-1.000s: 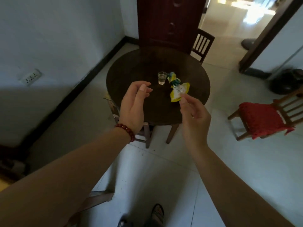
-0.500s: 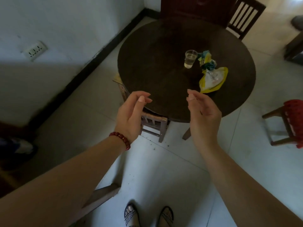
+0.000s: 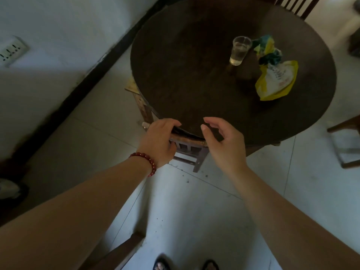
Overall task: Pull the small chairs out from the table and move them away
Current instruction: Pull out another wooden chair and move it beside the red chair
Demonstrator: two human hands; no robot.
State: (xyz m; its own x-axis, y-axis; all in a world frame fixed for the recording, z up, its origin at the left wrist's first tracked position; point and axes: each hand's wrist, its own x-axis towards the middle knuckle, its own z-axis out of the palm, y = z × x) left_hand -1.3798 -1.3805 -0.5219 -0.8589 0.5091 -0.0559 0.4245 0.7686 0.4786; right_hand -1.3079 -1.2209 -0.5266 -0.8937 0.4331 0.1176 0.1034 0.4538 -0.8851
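left hand [image 3: 158,142] curled on small wooden chair [image 3: 201,152] under round dark table [image 3: 194,75], right hand [image 3: 224,141] loose, holding nothing

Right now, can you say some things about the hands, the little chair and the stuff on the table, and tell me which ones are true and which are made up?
1. The left hand holds the small chair, which sits partly under the table. True.
2. The right hand holds the glass. False: it holds nothing, and the glass stands apart on the table.
3. The glass has tipped over. False: it stands upright.
4. A yellow bag lies beside the glass. True.
5. A red bead bracelet is on the left wrist. True.
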